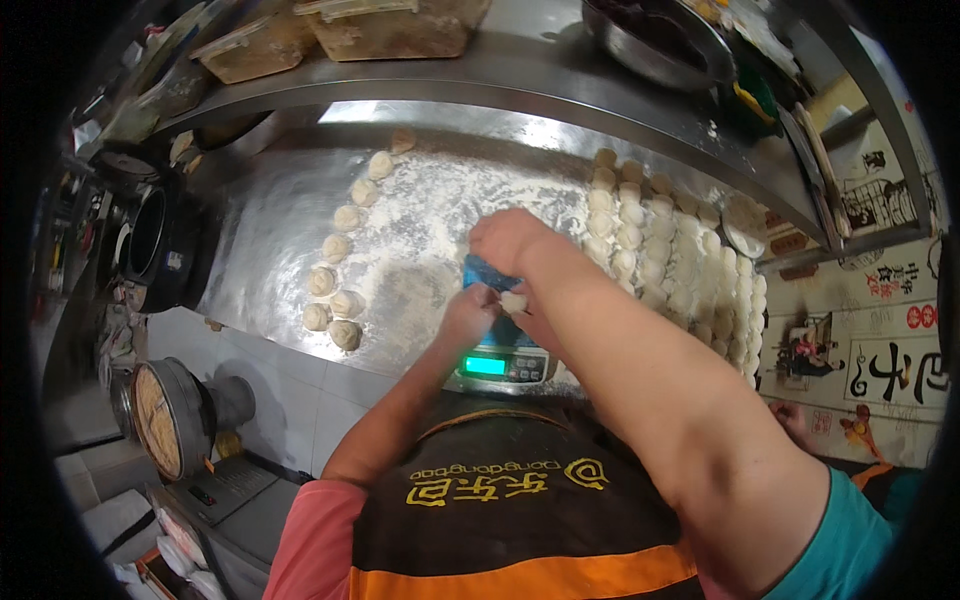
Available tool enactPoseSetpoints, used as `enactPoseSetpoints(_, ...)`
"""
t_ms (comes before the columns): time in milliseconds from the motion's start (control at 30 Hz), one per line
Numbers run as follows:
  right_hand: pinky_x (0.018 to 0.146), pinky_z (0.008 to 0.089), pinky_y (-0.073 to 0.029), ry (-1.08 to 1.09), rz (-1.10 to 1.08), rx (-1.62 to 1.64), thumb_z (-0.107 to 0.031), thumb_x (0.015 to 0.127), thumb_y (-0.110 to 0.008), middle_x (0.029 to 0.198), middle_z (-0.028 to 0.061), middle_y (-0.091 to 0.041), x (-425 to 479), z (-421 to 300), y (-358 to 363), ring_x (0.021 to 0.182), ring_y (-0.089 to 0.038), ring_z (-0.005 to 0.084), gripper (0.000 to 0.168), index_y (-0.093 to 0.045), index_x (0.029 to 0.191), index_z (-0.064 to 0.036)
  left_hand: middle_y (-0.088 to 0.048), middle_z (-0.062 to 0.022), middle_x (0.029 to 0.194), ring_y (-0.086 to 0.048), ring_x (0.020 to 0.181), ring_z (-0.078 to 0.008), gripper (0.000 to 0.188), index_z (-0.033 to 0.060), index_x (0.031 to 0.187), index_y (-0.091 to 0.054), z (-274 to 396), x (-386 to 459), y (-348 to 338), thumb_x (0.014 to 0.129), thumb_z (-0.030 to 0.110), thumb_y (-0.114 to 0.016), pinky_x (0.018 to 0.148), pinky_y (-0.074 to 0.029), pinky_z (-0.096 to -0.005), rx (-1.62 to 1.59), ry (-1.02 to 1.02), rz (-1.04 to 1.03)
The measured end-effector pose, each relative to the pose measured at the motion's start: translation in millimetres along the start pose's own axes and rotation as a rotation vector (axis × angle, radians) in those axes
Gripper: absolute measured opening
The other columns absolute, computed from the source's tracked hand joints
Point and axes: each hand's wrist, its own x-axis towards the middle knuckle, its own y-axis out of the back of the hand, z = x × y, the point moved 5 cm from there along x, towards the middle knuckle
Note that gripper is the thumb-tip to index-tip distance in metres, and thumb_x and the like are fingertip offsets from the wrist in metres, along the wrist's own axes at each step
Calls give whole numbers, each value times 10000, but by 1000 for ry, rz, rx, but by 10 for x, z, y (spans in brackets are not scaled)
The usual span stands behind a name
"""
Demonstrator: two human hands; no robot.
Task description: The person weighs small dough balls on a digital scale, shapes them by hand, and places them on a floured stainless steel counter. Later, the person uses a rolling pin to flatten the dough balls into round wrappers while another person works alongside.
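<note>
My left hand [472, 309] has its fingers curled over the blue platform [486, 330] of a digital kitchen scale, whose display [484, 366] glows green. Beside it my right hand [538, 322] grips a small pale piece of dough [514, 302]. Most of my right arm is hidden under a co-worker's bare forearm [622, 337], which crosses from the right out of a teal sleeve. The co-worker's hand [506, 236] is over the far end of the scale. Whether my left fingers hold anything is hard to see.
Floured steel worktop [412, 300] bears a curved line of dough balls [335, 248] on the left. Rows of dough pieces [656, 251] cover the right. A steel shelf [487, 82] overhangs the back, carrying plastic containers [397, 34] and a metal bowl [660, 41]. A black pot [150, 232] stands left.
</note>
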Motion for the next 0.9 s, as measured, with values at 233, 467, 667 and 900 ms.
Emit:
enactPoseSetpoints(233, 892, 312, -442, 95, 116, -29, -144, 843, -479, 1106, 15, -584, 174, -160, -283, 1063, -541, 190, 230, -647, 1000, -155, -560, -12, 704, -517, 611, -90, 174, 53, 857, -507, 96, -337, 48, 785, 47, -665, 545, -416, -239, -530, 136, -44)
enactPoseSetpoints(467, 934, 291, -405, 140, 92, -70, -128, 847, -470, 1154, -22, -564, 155, -74, -328, 1121, -496, 156, 256, -635, 1038, -175, -601, -38, 884, -603, 800, -155, 305, 71, 977, -562, -51, -723, 430, 724, 105, -727, 665, -519, -279, -977, 458, -137)
enactPoseSetpoints(667, 893, 336, -460, 91, 107, -8, -141, 841, -407, 1172, 43, -582, 57, -10, -334, 1072, -554, 225, 323, -644, 1060, -160, -581, -72, 771, -566, 626, -152, 263, -8, 915, -532, -413, -534, 1602, 705, 69, -671, 570, -473, -274, -536, 324, 362)
enactPoseSetpoints(900, 1029, 305, -315, 165, 99, -93, -178, 840, -496, 1327, -39, -450, -11, -88, -521, 1251, -373, 148, 292, -594, 1115, -184, -600, -132, 764, -593, 729, -270, 288, 21, 922, -548, -1011, -170, 2188, 709, 161, -682, 640, -461, -363, 158, 247, 472)
